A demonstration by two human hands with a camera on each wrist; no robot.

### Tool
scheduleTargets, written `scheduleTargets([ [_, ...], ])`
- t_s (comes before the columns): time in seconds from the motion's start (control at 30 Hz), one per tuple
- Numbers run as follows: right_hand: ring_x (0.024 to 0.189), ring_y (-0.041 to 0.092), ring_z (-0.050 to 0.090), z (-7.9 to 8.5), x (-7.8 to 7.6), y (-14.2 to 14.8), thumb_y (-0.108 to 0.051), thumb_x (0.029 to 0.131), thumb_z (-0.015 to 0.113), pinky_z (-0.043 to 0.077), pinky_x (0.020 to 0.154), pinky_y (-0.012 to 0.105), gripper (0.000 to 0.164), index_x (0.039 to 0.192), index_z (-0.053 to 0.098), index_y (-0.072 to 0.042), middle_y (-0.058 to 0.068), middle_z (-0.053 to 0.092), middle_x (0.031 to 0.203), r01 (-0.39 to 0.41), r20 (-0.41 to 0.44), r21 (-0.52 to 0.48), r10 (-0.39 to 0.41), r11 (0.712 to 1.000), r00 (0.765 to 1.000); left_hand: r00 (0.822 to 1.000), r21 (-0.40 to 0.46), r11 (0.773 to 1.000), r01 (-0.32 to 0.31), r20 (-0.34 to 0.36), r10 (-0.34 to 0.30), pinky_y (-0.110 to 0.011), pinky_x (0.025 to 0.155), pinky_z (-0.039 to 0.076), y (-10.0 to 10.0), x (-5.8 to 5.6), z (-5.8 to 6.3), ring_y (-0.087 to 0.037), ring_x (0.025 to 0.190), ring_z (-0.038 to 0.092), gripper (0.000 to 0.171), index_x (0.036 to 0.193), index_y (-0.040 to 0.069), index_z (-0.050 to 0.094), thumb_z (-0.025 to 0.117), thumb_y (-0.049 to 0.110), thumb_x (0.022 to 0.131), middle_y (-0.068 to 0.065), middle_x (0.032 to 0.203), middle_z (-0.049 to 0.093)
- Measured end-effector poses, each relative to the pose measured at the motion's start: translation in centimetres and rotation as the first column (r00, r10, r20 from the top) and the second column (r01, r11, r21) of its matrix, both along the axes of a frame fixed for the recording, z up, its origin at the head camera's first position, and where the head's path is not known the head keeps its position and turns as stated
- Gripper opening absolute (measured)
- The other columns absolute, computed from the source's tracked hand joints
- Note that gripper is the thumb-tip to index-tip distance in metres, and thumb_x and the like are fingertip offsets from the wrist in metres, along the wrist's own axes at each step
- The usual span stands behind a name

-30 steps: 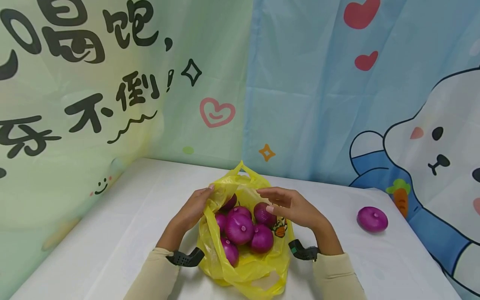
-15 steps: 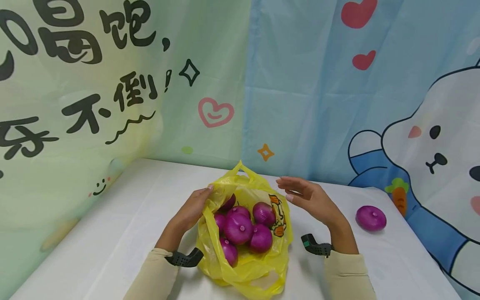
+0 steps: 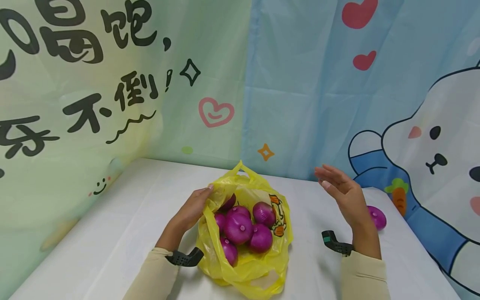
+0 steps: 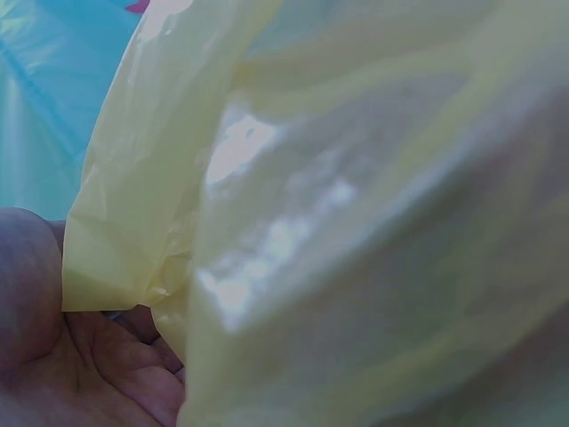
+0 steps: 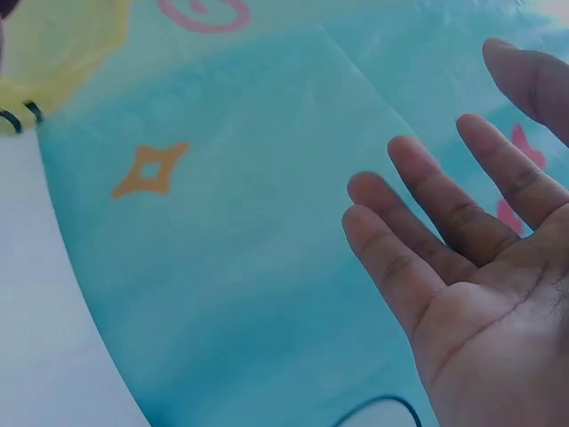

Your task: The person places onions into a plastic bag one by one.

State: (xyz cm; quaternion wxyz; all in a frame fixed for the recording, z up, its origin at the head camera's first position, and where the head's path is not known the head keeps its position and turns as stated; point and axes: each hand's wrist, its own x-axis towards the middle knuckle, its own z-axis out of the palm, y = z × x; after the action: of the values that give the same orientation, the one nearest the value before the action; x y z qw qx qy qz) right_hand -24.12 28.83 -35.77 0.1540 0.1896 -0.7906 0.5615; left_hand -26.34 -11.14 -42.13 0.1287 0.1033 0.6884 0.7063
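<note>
A yellow plastic bag (image 3: 209,250) stands with its mouth open in the middle of the table. Several red onions (image 3: 238,228) lie inside it. At the bag's left rim my left hand (image 3: 190,209) pinches the plastic; in the left wrist view the film (image 4: 133,213) passes between thumb and fingers, and part of the hand is hidden behind it. My right hand (image 3: 346,195) is up in the air, right of the bag, holding nothing. Its fingers (image 5: 462,209) are nearly straight and spread. Partly hidden behind the right wrist, a single red onion (image 3: 378,218) rests on the table.
A white cloth covers the table (image 3: 123,233). Behind it hangs a printed curtain (image 3: 296,104) with hearts, lettering and a cartoon bear. Each wrist wears a black camera mount, such as the right one (image 3: 337,243).
My right hand has moved from over the bag's mouth out to the right, toward the single onion, which it now partly covers from view. The left hand keeps its hold on the bag's rim.
</note>
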Motion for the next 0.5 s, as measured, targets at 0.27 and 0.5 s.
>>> scheduleTargets([
  [0.27, 0.12, 0.011, 0.053, -0.4, 0.7, 3.2, -0.011, 0.099, 0.057, 0.042, 0.092, 0.013, 0.044, 0.142, 0.048, -0.01, 0.007, 0.056, 0.135, 0.117, 0.004, -0.053, -0.116, 0.992, 0.993, 1.0, -0.012, 1.0, -0.01, 0.013, 0.01, -0.035, 0.083, 0.052, 0.2, 0.0, -0.2, -0.019, 0.088, 0.059, 0.053, 0.122, -0.004, 0.054, 0.035, 0.044, 0.105, -0.012, 0.101, 0.055],
  [0.5, 0.126, 0.014, 0.048, -0.3, 1.0, 5.0, -0.028, 0.1, 0.057, 0.043, 0.09, 0.013, 0.048, 0.146, 0.045, -0.022, 0.004, 0.052, 0.14, 0.302, 0.056, 0.095, -0.308, 0.949, 0.95, 0.999, 0.007, 1.0, -0.024, 0.024, 0.024, -0.029, 0.079, 0.051, 0.3, 0.0, -0.3, -0.017, 0.085, 0.057, 0.052, 0.12, -0.005, 0.053, 0.035, 0.042, 0.106, -0.011, 0.098, 0.054],
])
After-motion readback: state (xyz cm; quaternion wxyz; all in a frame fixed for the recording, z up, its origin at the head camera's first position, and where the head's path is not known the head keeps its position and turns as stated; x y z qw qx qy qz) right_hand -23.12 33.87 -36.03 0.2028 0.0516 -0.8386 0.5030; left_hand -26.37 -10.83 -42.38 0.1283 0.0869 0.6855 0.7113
